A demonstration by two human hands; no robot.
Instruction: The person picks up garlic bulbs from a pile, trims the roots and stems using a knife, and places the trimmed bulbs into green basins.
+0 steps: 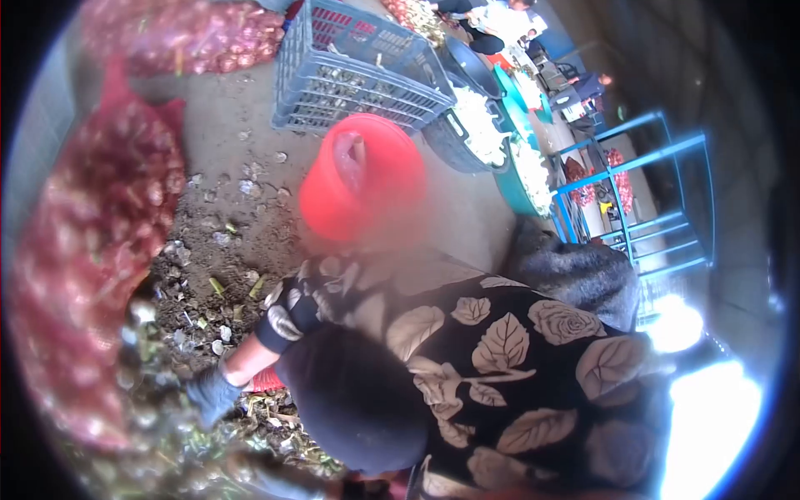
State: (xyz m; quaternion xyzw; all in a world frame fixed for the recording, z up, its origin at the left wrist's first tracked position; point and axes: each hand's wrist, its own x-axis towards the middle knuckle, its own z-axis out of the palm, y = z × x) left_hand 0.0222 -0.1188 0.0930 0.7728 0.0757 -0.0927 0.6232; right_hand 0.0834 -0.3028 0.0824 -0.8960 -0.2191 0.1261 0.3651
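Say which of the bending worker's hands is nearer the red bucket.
Right hand: below-left of the red bucket in view; left hand, blurred at the bottom edge, farther.

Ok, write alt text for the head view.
A person in a dark cap and black leaf-print shirt bends over littered ground, one grey-gloved hand near a bulging red mesh sack. Beyond are a red plastic bucket and grey slatted crate.

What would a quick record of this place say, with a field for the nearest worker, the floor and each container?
Nearest worker: person in leaf-patterned top, bent over
Worker's visible hand: gloved hand, low by the debris; grip unclear
Floor: scattered debris
Sack: red mesh sack, full
Bucket: red bucket
Crate: grey slatted crate
Tub: green tub, pale contents
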